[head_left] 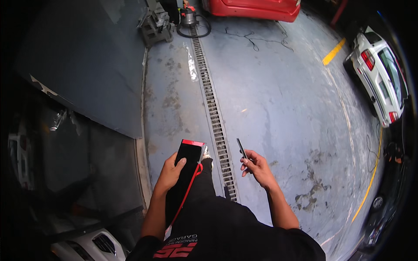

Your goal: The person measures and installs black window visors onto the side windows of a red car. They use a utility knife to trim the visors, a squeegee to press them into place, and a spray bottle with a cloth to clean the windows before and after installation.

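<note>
My left hand [170,175] is closed around a flat, black rectangular object [191,152] with a red far edge, its thumb lying on the top face. From that object's right side a red strap or cord [187,191] runs down toward my waist. To the right and apart from it, my right hand [257,167] pinches a slim, dark stick-like object [240,146] between thumb and fingers. That object points up and slightly left; its exact kind is too small to make out. Both hands are held in front of my body, above the floor.
A slotted drain grate [212,108] crosses the grey floor ahead. A vacuum cleaner [188,18] with a black hose stands far off, near a red car [257,8]. Loose black cables [252,39] lie beyond. A white car [378,82] is at right; a grey panel [96,65] stands left.
</note>
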A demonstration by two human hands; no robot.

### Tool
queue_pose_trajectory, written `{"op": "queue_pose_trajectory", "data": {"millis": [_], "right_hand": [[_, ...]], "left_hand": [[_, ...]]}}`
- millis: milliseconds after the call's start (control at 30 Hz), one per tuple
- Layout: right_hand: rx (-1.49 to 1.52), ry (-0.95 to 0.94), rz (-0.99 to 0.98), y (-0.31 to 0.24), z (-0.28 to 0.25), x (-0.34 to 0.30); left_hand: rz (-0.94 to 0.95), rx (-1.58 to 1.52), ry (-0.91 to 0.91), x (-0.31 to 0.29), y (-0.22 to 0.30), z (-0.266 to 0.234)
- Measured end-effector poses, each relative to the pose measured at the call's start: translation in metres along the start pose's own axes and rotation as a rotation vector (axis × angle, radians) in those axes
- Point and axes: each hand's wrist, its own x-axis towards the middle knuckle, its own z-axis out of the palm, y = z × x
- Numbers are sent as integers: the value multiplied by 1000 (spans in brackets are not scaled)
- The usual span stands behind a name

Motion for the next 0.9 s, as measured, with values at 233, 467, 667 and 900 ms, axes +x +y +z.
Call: {"op": "queue_pose_trajectory", "data": {"millis": [233,467,667,900], "right_hand": [[-402,317,-76,-127,-8,315],[-272,454,-281,-264,-47,529],[251,298,-376,-359,-118,737],[937,-91,-213,-501,-140,959]], "left_hand": [[32,-123,97,308,84,-84],[148,-53,61,556,227,-94],[64,17,78,750,296,-97],[38,9,157,913,402,-107]]}}
